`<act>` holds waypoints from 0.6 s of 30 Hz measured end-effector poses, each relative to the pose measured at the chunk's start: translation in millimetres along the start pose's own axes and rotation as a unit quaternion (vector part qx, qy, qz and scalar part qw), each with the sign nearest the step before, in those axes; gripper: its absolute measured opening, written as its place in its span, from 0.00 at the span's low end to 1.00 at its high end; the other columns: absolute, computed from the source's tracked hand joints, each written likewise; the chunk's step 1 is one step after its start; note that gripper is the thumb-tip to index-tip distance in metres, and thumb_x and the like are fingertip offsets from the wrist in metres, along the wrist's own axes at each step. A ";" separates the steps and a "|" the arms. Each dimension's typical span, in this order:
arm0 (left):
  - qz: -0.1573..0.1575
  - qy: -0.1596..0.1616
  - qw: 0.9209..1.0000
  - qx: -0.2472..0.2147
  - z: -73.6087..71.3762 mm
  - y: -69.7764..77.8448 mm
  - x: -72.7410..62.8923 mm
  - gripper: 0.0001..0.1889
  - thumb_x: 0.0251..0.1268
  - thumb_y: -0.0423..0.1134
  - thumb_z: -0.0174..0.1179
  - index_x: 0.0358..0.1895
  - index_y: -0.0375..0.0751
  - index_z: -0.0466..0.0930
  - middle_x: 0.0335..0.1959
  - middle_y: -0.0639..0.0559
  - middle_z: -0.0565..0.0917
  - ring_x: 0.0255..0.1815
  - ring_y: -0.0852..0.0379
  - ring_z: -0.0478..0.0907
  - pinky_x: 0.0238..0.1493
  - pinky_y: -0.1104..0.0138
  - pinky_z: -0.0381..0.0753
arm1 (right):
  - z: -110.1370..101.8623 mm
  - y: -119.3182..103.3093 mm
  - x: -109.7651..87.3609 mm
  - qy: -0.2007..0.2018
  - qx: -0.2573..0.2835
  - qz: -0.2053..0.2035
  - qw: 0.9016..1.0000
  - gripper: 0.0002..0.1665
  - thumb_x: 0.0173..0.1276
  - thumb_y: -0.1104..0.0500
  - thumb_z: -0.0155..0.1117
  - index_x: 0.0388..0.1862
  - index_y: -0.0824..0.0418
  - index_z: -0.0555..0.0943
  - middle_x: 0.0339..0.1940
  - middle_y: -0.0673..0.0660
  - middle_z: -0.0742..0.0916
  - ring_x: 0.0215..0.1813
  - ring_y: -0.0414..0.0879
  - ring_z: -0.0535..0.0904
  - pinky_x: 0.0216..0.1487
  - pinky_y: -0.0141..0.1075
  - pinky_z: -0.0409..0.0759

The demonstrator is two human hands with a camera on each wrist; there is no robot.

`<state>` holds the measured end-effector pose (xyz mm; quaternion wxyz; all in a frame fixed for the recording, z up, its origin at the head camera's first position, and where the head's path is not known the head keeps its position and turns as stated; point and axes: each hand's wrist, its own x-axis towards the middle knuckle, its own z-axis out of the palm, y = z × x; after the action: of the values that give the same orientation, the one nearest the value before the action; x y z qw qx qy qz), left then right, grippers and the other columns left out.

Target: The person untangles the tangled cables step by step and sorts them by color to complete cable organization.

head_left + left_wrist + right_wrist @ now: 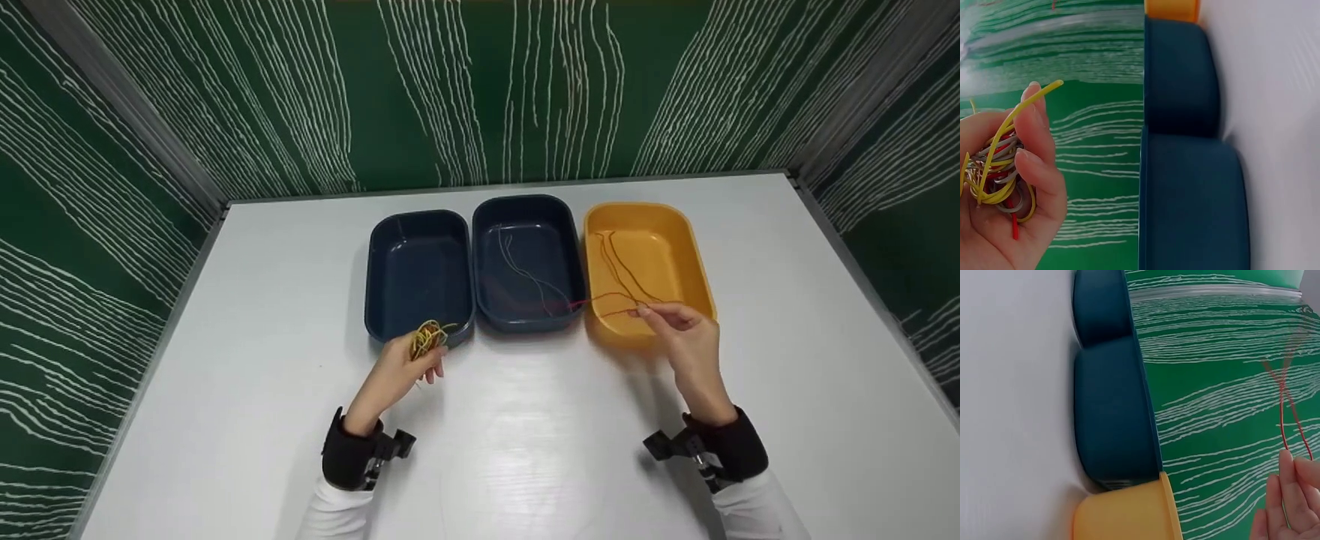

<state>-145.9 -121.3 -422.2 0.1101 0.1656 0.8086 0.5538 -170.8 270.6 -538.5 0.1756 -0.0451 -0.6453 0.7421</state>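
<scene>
My left hand [397,369] grips a tangled bundle of wires [426,341] at the front edge of the left dark blue bin [420,274]. The left wrist view shows yellow, grey and red strands in it, with one yellow end [1044,91] poking out past the fingers. Over the front of the yellow bin [701,274], my right hand [694,352] pinches a thin red wire [1282,419] between thumb and fingertips. Part of that wire reaches left over the middle dark blue bin [529,324].
Grey wires [517,266] lie in the middle bin, and thin reddish wires [628,271] in the yellow one. The three bins stand side by side on a white table [495,420]. Green panels [420,90] with white streaks rise behind and at both sides.
</scene>
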 end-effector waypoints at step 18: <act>-0.010 -0.002 1.000 0.004 0.0 -5.2 -0.6 0.04 0.61 0.29 0.53 0.30 0.31 0.73 0.19 0.38 0.78 0.17 0.52 0.73 0.18 0.74 0.69 | 5.6 -93.2 -23.2 0.064 0.048 0.002 0.997 0.08 0.51 0.68 0.67 0.30 0.73 0.81 0.24 0.56 0.86 0.30 0.45 0.82 0.35 0.28 0.76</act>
<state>-146.1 -123.3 -427.0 0.1165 0.1589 0.8122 0.5491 -131.9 267.8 -450.5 0.2168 -0.0856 -0.5961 0.7684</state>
